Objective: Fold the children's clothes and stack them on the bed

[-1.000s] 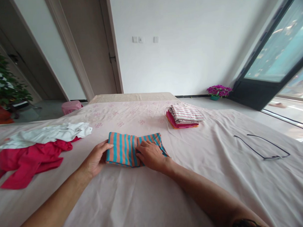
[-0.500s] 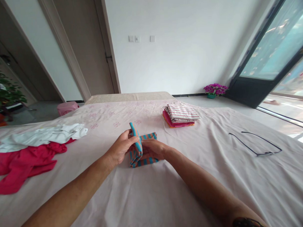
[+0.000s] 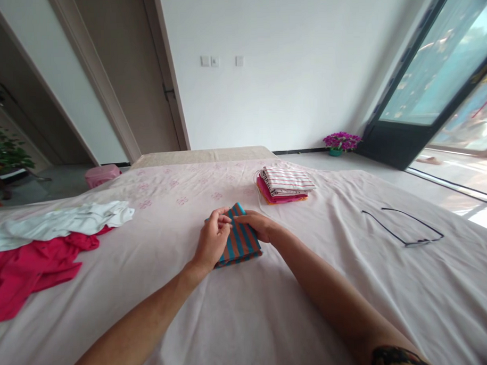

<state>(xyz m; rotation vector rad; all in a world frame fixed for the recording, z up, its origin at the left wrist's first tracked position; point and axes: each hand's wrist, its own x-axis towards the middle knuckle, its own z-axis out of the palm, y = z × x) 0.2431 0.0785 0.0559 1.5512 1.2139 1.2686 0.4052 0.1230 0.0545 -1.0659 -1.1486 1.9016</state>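
A folded blue-and-brown striped cloth [image 3: 241,244], perhaps a garment, lies in a small bundle on the bed sheet in front of me. At its left side, my left hand [image 3: 214,238] has its fingers curled in against the fabric, holding the far left part. My right hand [image 3: 258,224] grips the far right edge, thumb on top and the other fingers partly hidden by the cloth. One blue corner pokes up between the two hands.
Beyond my right hand sits a stack of folded clothes [image 3: 287,183], striped white over pink and orange. Eyeglasses [image 3: 413,241] rest to the right on the pale sheet [image 3: 184,323]. A white garment [image 3: 61,223] and a red garment [image 3: 39,269] lie crumpled at left.
The raised striped flap in my left hand has come down to the right over the bundle. My right hand has moved from inside the fold to the right edge. The view has shifted slightly.
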